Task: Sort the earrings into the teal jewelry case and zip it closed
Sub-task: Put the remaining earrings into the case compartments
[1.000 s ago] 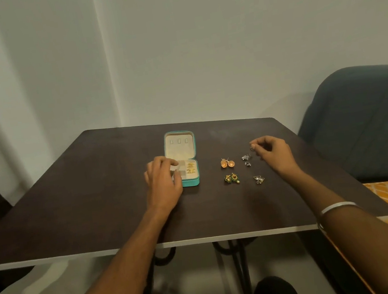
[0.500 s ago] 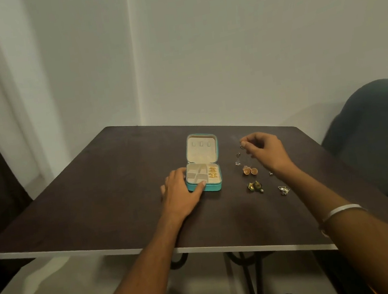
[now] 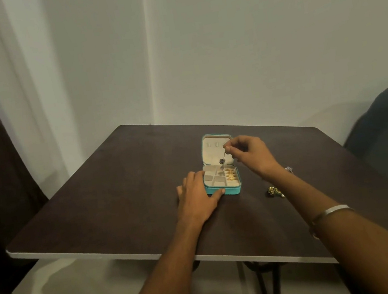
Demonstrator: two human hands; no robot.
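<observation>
- Right hand [image 3: 251,153] is pinching a dangling earring [image 3: 221,161] above the open teal jewelry case [image 3: 223,191].
- Left hand [image 3: 196,197], fingers relaxed, is resting against the case on the table [image 3: 120,194].

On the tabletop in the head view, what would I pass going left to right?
Left hand resting against the teal jewelry case → dangling earring pinched over the case → right hand holding it → gold-green earring on the table → silver earring, partly hidden behind the right forearm.

Right hand [image 3: 251,153] dangles earring [image 3: 221,161] over teal case [image 3: 221,190].
</observation>
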